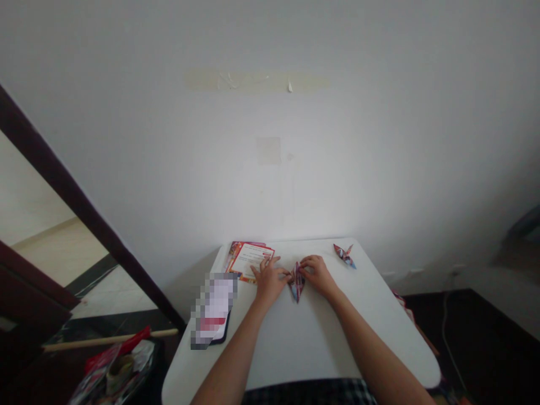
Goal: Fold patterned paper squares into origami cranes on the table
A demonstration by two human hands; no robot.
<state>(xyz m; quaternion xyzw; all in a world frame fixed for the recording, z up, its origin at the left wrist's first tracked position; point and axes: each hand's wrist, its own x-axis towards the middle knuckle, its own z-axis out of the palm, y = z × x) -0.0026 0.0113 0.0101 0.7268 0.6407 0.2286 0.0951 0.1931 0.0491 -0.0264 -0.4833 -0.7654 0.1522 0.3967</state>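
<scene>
A small diamond-shaped piece of folded printed paper [297, 287] lies on the white table [307, 343] between my hands. My left hand [270, 275] touches its left edge with thumb and finger, while the other fingers spread over a stack of printed sheets. At the paper's upper right side, my right hand [317, 274] pinches the edge with its fingertips. Further right, near the table's back corner, a folded paper crane [345, 256] rests on the surface. The stack's top sheet [250, 259] is white with a red border and is partly hidden by my left hand.
A phone [213, 309], blurred over, lies at the table's left edge. Behind the table rises a plain wall [358, 140]. On the floor at lower left stands a full bin bag [122, 368], with a wooden stick [109, 340] beside it. A cable [446, 326] hangs at right.
</scene>
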